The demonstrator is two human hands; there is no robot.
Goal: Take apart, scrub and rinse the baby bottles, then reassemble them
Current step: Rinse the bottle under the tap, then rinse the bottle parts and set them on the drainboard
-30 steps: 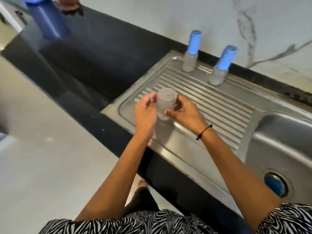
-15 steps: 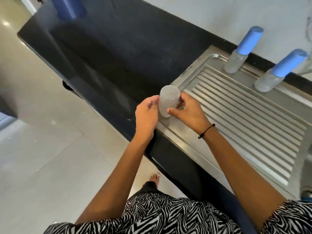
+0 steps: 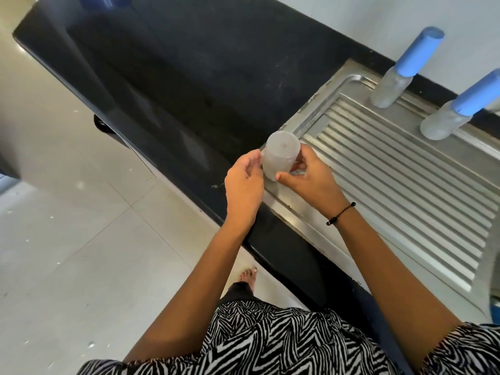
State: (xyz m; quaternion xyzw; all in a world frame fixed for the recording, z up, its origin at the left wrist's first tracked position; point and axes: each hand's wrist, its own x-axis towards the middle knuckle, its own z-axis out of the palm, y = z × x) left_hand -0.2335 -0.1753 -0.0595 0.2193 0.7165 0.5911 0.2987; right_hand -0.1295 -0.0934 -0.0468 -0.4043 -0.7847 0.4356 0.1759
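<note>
A frosted, translucent plastic bottle body (image 3: 282,154), a plain cylinder with its closed flat base turned up toward the camera, is held in the air over the near left corner of the ribbed stainless-steel draining board (image 3: 400,185), right where the metal meets the black stone countertop (image 3: 205,77). The right hand (image 3: 311,180) curls round the lower part of the cylinder, thumb pointing across its near side and fingers wrapped behind it. The left hand (image 3: 243,185) touches the bottle's left side with its fingertips, the fingers bent loosely; whether it truly grips cannot be told. A thin black cord bracelet (image 3: 341,213) circles the right wrist. At the back of the draining board, well apart from the hands, stand two clear bottles with tall blue caps, one further left (image 3: 405,69) and one nearer the right edge (image 3: 460,106), both against the pale wall. Below lie a light tiled floor (image 3: 67,239) and a zebra-patterned garment (image 3: 257,339).
</note>
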